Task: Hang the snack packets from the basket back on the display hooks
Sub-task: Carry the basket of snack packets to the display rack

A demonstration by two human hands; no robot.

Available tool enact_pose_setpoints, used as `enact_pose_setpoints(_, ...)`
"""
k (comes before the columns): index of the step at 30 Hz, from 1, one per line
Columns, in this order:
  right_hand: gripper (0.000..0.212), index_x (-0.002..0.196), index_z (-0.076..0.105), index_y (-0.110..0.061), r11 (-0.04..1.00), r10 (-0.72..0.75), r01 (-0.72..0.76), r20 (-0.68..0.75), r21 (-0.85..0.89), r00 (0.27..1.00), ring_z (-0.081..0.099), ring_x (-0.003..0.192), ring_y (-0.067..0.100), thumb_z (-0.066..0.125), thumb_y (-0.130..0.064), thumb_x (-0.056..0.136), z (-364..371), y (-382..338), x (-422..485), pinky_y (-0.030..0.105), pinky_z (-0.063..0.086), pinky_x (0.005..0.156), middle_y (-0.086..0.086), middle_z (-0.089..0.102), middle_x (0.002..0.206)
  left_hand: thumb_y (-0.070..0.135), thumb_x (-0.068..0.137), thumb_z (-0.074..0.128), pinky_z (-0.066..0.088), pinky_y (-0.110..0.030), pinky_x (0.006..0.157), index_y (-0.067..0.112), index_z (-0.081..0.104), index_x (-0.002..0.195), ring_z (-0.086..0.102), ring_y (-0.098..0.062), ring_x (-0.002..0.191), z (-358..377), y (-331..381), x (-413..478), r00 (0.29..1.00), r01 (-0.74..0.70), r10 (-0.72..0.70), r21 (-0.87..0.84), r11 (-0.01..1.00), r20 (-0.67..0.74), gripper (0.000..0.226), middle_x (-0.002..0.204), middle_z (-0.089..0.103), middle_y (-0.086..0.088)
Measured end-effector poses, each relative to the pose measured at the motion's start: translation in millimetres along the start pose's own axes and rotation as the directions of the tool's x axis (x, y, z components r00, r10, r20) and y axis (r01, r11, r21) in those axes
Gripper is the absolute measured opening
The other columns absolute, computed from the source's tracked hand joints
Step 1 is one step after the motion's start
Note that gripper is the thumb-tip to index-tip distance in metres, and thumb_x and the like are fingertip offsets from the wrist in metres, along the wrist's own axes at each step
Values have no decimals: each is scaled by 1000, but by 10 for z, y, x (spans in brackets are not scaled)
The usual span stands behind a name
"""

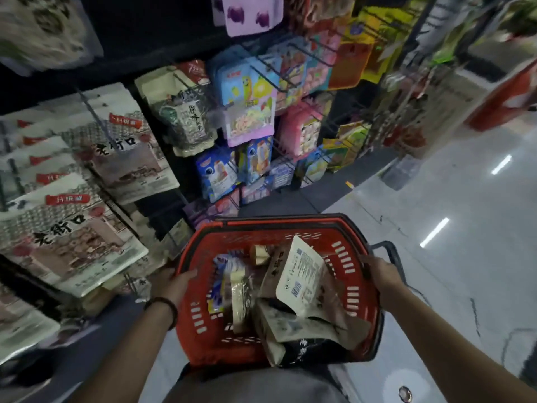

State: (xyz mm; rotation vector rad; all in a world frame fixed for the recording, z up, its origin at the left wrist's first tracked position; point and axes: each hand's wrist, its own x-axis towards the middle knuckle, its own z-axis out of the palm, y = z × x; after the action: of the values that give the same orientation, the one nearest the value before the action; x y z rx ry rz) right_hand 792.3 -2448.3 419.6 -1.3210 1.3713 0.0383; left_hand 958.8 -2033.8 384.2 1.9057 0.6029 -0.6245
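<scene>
A red plastic basket point(345, 251) with a black rim is held in front of me at waist height. My left hand point(174, 282) grips its left rim and my right hand point(380, 271) grips its right rim beside the black handle point(389, 251). Several snack packets lie inside: a cream packet point(302, 274) standing back side up, a blue and white packet point(225, 280), and brown and black packets below. Display hooks point(273, 74) on the dark rack ahead carry hanging packets.
Large white packets with red labels point(72, 228) hang low on the left, close to my left arm. Colourful packets point(250, 106) fill the rack's middle. A glossy grey floor point(450, 242) runs along the aisle to the right, with a red stand point(502, 97) further off.
</scene>
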Motion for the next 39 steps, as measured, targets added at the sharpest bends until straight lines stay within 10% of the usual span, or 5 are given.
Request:
enact_pose_setpoints(7, 54, 111, 77, -3, 996, 7, 5, 136, -89, 991, 78, 91, 47, 78, -39, 71, 378, -433, 683, 68, 60, 90, 24, 80, 97, 46, 57, 97, 61, -54, 88, 21, 79, 102, 77, -38, 87, 33, -377, 486, 985, 166, -171, -229, 959, -5, 54, 93, 81, -9)
enact_pose_setpoints(13, 59, 113, 78, -4, 991, 2, 24, 190, -134, 982, 77, 97, 48, 81, -40, 67, 700, -661, 908, 66, 58, 95, 24, 80, 103, 36, 67, 91, 57, -57, 93, 24, 78, 97, 74, -37, 93, 41, -390, 398, 976, 163, -199, -302, 939, -92, 35, 92, 81, -6)
enact_pose_setpoints(31, 35, 106, 83, -7, 917, 135, 41, 405, -397, 904, 76, 101, 46, 80, -29, 80, 1016, -871, 2632, 65, 55, 102, 22, 80, 107, 19, 88, 79, 63, -45, 66, 22, 66, 101, 76, -34, 71, 1497, -460, -200, 810, 245, -445, -468, 849, -383, 18, 80, 78, -10)
enact_pose_setpoints(39, 23, 92, 84, -7, 903, 164, 14, 373, -430, 913, 76, 80, 36, 81, -27, 80, 891, -664, 3531, 53, 62, 90, 15, 82, 90, 26, 77, 80, 61, -43, 72, 19, 66, 108, 73, -34, 77, 2441, -788, 351, 773, 391, -569, -494, 776, -281, 35, 89, 76, -15)
